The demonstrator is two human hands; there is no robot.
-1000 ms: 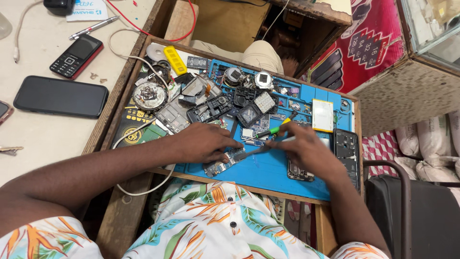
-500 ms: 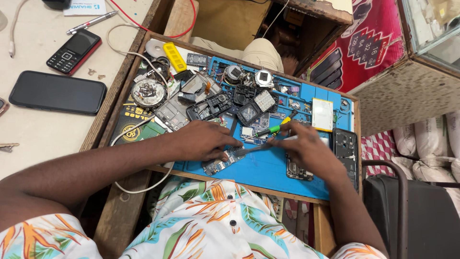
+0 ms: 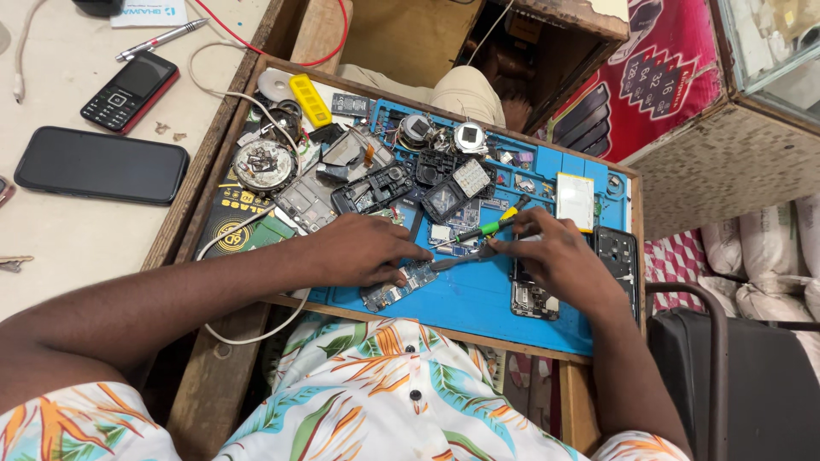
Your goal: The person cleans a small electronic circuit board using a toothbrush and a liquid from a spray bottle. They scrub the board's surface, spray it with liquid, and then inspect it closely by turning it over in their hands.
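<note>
Centrally, blue repair mat [image 3: 478,299] strewn with phone parts; yellow label strip [image 3: 310,99] at eleven o'clock, white battery [image 3: 575,201] at two; left hand [image 3: 363,249] pressing circuit board [image 3: 397,287], right hand [image 3: 555,256] pinching green-handled screwdriver [image 3: 478,230].

I am looking down at a wooden tray [image 3: 213,171] carrying a blue work mat [image 3: 478,299]. Lying on the mat: a small circuit board [image 3: 397,288], dismantled phone frames [image 3: 371,189], a white battery [image 3: 575,201], a black phone back [image 3: 617,256]. Sitting beside the tray, a pale table [image 3: 60,230] is bearing a black smartphone [image 3: 101,165], a keypad phone [image 3: 130,88] and a pen [image 3: 161,39].
</note>
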